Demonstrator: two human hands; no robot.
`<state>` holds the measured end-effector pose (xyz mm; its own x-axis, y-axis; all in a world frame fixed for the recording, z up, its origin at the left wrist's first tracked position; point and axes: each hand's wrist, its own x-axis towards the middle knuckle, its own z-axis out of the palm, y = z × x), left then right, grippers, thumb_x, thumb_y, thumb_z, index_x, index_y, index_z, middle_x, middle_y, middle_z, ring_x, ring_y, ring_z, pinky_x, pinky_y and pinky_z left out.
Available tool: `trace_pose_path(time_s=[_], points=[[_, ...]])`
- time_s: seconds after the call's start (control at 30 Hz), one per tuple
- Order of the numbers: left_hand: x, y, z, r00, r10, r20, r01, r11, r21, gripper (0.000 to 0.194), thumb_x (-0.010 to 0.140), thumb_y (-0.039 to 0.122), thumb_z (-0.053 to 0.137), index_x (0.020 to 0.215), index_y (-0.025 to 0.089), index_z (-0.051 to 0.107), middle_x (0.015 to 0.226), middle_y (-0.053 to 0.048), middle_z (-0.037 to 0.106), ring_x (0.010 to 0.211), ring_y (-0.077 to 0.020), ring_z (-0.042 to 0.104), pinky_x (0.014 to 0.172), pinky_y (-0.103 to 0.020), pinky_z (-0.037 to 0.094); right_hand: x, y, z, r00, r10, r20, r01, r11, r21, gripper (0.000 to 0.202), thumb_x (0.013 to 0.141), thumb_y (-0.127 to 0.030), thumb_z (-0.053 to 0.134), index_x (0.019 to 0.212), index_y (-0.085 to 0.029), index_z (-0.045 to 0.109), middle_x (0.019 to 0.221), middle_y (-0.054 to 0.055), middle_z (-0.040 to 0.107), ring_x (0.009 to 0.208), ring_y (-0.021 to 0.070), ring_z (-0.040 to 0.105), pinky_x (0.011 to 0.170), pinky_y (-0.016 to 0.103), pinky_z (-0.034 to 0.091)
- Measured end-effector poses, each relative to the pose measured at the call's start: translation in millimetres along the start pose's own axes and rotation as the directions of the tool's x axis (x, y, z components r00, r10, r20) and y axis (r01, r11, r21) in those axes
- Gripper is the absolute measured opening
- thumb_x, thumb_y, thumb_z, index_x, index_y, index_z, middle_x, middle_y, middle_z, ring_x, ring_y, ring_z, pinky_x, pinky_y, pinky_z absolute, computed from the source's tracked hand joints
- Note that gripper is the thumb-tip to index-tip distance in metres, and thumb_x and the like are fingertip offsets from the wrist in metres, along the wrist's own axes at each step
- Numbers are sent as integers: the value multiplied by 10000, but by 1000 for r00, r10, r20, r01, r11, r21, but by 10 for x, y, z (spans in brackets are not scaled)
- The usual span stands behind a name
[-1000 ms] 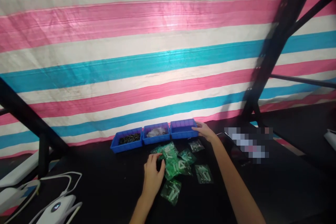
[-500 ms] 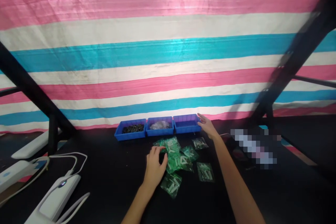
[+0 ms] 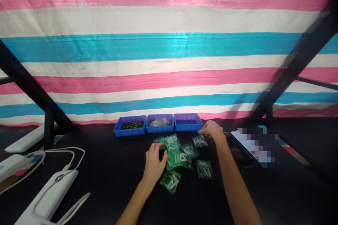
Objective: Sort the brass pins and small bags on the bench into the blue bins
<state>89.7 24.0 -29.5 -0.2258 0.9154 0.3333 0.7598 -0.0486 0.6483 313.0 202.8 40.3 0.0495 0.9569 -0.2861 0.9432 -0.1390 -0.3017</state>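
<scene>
My left hand (image 3: 155,160) rests at the left side of a pile of green plastic packets (image 3: 174,154), fingers apart and curved, holding nothing that shows. My right hand (image 3: 210,128) is beside the front right corner of the right blue bin (image 3: 188,123), its fingers drawn together and pointing left; whatever may be between them is too small to make out. Just below it lies a small clear packet (image 3: 200,141). Two more packets, one at the right (image 3: 204,169) and one in front (image 3: 170,181), lie apart from the pile.
The left blue bin (image 3: 130,126) holds dark screws, the middle one (image 3: 160,123) clear plastic pieces. White power strips (image 3: 50,197) with cables lie at the left. A phone-like dark object and a partly blurred sheet (image 3: 245,140) are at the right. A striped sheet hangs behind.
My right hand has moved down from the right bin's edge, and its spread fingers have come together. My left hand stays by the pile. The view has shifted slightly.
</scene>
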Motion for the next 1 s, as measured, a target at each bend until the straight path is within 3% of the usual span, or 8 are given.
trace_pose_path(time_s=[0.1, 0.33, 0.7, 1.0], points=[[-8, -2, 5, 1000, 2, 2, -2, 1000, -2, 244, 833, 289, 413, 1043, 232, 526, 1021, -56, 556, 990, -219, 538, 850, -390, 387, -6, -113, 121, 1000, 3, -15, -3, 1000, -15, 259, 540, -341, 734, 702, -155, 654, 717, 98, 677, 807, 253, 656, 678, 310, 495], [-7, -4, -9, 1000, -13, 5, 13, 1000, -3, 241, 831, 288, 420, 1042, 228, 519, 1024, -55, 555, 1000, -215, 536, 856, -389, 383, 33, -234, 375, 992, 22, -128, -26, 999, -30, 339, 566, -317, 705, 840, -130, 636, 893, 158, 663, 930, 279, 626, 717, 342, 500], [3, -10, -4, 1000, -10, 0, 10, 1000, -4, 235, 832, 282, 419, 1037, 226, 519, 1027, -55, 554, 1004, -215, 534, 854, -390, 382, -48, -213, 190, 990, 7, -139, -13, 999, -43, 358, 559, -365, 697, 820, -127, 635, 859, 145, 669, 913, 282, 630, 725, 341, 499], [-1, -5, -14, 1000, -12, 1, 12, 1000, -7, 235, 838, 286, 408, 1038, 224, 514, 1022, -61, 548, 1002, -221, 535, 858, -403, 383, -121, -213, 99, 983, -31, -179, 24, 999, -46, 152, 577, -291, 676, 661, -169, 641, 719, 100, 666, 830, 268, 646, 691, 332, 497]])
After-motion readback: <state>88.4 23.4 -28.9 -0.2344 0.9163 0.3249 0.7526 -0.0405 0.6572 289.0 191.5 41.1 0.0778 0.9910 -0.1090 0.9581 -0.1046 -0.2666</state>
